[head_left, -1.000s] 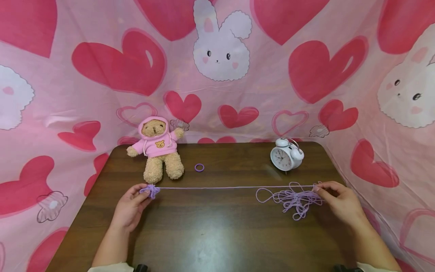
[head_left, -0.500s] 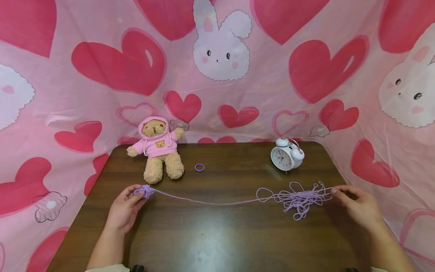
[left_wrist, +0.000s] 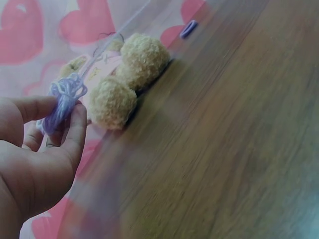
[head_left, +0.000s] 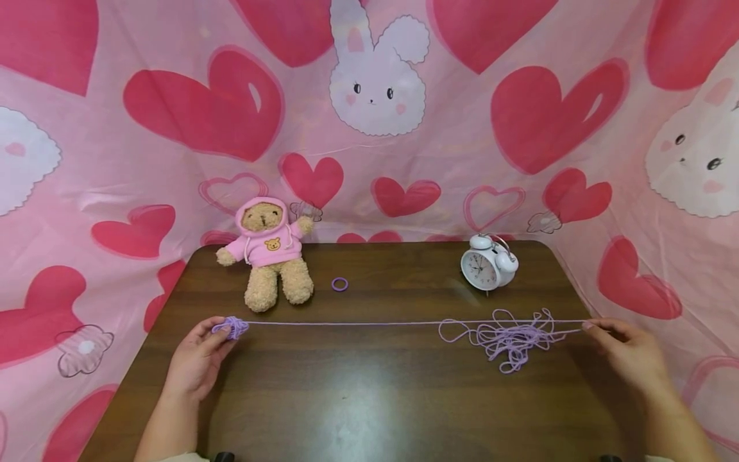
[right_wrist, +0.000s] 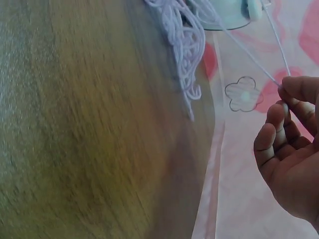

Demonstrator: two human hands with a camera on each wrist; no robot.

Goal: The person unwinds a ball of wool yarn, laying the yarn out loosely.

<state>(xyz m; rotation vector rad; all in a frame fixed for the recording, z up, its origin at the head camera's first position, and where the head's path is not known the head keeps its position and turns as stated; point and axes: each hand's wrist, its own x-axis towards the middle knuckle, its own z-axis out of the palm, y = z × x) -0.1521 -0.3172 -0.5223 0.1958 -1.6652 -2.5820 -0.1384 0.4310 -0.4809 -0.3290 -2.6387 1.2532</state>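
At the table's left, my left hand pinches a small wound bundle of purple yarn between thumb and fingers. The left wrist view shows the bundle looped and folded in the fingertips. From it a single strand runs taut across to the right. My right hand pinches the yarn with thumb and forefinger near the table's right side; in the right wrist view two strands meet at those fingertips. Between the hands, nearer the right, a loose tangle of the same yarn lies on the table.
A teddy bear in a pink hoodie lies at the back left. Beside it is a small purple ring. A white alarm clock stands at the back right of the brown table. Pink heart-patterned cloth surrounds the table.
Both hands have moved outward, the left one leftward with the bundle and the right one rightward with the yarn. The strand sagged half a second ago and is now taut again.
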